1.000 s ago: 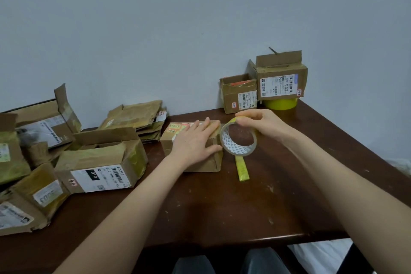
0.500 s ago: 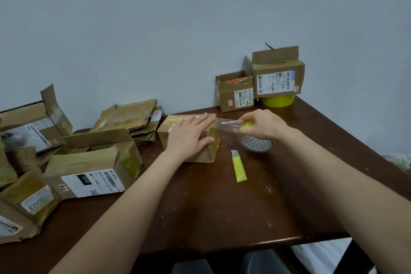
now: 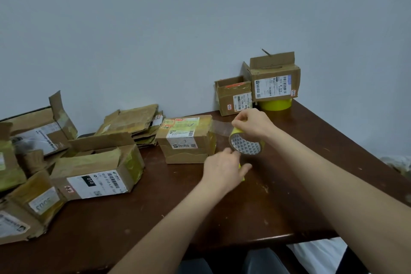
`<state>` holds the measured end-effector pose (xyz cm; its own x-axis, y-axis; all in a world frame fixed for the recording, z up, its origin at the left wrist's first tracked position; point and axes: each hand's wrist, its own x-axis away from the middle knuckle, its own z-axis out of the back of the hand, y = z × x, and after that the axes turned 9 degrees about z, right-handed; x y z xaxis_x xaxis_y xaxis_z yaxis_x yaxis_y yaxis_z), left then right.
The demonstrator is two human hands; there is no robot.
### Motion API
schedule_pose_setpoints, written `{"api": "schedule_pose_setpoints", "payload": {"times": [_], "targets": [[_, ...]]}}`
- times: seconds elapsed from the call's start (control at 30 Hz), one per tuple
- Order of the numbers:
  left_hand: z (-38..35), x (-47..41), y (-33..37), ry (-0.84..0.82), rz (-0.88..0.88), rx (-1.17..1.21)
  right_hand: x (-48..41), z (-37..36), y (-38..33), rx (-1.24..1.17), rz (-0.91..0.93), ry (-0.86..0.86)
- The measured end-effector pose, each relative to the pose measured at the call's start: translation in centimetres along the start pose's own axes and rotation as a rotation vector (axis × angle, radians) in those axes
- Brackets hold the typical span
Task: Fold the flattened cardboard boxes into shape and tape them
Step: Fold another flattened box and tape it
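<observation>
A small folded cardboard box (image 3: 186,140) with shipping labels stands on the dark wooden table (image 3: 255,211). My right hand (image 3: 253,123) grips a roll of clear tape (image 3: 245,146) with a yellow rim, just right of the box. A strip of clear tape (image 3: 222,128) stretches from the box's top to the roll. My left hand (image 3: 223,169) lies in front of the roll, its thumb and fingers closed around a yellow cutter (image 3: 243,177). Only slivers of the cutter show.
Several flattened and half-folded boxes (image 3: 97,173) crowd the table's left side, with a flat stack (image 3: 133,122) behind them. Two open boxes (image 3: 235,95) stand at the back by the wall, one on a yellow tape roll (image 3: 275,104). The table's front edge is near my knees.
My left hand left the box's top and came down right onto the yellow cutter. My right hand tilted the roll upward, keeping the tape strip stretched from the box.
</observation>
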<state>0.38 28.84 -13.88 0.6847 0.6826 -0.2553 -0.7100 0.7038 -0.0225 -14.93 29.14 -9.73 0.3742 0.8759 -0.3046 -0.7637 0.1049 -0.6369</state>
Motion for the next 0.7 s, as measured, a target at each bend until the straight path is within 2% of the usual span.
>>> {"api": "schedule_pose_setpoints", "payload": {"times": [0.13,0.27,0.37,0.43,0.63,0.7], "targets": [[-0.6,0.3,0.3,-0.087,0.095,-0.065,0.4,0.3,0.2,-0.005,-0.032,0.006],[0.0,1.0,-0.5,-0.154,0.114,-0.089,0.4,0.1,0.3,-0.003,-0.058,-0.014],[0.7,2.4,-2.0,-0.175,0.147,-0.041,0.2,-0.4,0.4,-0.013,-0.069,-0.031],[1.8,3.5,-3.4,-0.110,0.191,0.050,0.1,-0.7,0.4,-0.039,-0.079,-0.029],[6.4,1.5,-6.0,0.318,0.315,0.345,-0.2,-1.9,0.2,-0.055,-0.127,0.017],[6.4,-0.3,-5.4,0.361,0.316,0.363,-0.3,-2.2,0.0,-0.049,-0.136,0.019]]}}
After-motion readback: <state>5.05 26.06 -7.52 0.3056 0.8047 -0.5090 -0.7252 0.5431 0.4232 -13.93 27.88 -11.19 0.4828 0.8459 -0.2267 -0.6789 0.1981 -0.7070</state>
